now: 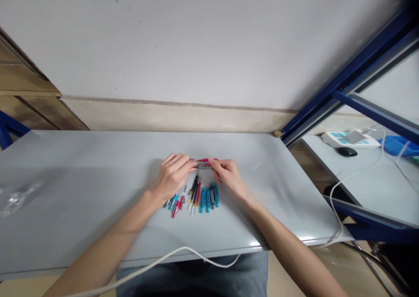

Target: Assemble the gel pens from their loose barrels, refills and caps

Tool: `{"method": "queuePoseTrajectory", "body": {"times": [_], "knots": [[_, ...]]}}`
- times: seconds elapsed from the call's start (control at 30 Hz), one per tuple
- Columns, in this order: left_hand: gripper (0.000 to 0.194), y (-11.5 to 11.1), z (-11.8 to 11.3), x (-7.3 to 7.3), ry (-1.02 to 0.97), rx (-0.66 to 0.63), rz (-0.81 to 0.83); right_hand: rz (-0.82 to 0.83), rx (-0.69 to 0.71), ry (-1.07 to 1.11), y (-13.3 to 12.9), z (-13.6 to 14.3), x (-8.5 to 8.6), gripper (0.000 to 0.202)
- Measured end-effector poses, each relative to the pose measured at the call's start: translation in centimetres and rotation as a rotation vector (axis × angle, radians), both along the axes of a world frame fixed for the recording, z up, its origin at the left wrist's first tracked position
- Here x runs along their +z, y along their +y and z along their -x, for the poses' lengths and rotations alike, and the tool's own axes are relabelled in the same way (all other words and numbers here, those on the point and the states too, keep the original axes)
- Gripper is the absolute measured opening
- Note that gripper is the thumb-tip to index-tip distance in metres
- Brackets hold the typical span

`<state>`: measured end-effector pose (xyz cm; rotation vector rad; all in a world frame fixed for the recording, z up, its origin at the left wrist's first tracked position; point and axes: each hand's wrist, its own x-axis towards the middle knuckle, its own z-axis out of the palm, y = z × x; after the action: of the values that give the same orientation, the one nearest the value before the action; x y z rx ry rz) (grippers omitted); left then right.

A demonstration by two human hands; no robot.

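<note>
Both hands are close together over the middle of the grey table. My left hand [175, 172] has its fingers closed at the left end of some thin pen parts. At their right end my right hand [227, 172] pinches them between thumb and fingers. A pink piece [203, 160] and a dark, thin piece [205, 167] show between the hands. Just below lie several blue pen barrels [207, 199], several ink refills [195, 194], pink caps or barrels [177, 207] and blue ones [173, 202]. Small clear parts lie beside the refills.
Crumpled clear plastic [16, 198] lies at the table's left. A white cable [176, 251] crosses the front edge. Beyond the blue frame [327, 91] at the right, another table holds a white device [352, 138], a black mouse [347, 152] and a blue item [394, 145].
</note>
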<state>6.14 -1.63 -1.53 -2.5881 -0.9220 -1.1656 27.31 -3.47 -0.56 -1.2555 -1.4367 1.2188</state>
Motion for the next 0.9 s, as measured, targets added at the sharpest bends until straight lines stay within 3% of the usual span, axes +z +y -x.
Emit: {"method": "queuePoseTrajectory", "body": {"times": [0.1,0.17,0.33,0.4,0.9], "knots": [[0.007,0.5,0.6,-0.3,-0.134,0.068,0.037,-0.07,-0.117,-0.013,-0.1,-0.3,0.1,0.063],[0.007,0.9,1.2,-0.6,-0.188,0.122,0.07,-0.165,-0.118,-0.105,-0.4,-0.3,0.2,0.057],[0.008,1.5,2.1,-0.9,-0.224,0.19,0.126,-0.443,0.132,-0.458,-1.1,0.6,0.1,0.037],[0.008,1.3,1.8,-0.9,-0.207,0.173,0.145,-0.501,0.167,-0.549,-1.1,0.8,-0.1,0.037],[0.015,1.1,1.1,-0.8,-0.189,0.091,0.242,-0.545,0.199,-0.656,-1.1,1.0,-0.4,0.032]]}}
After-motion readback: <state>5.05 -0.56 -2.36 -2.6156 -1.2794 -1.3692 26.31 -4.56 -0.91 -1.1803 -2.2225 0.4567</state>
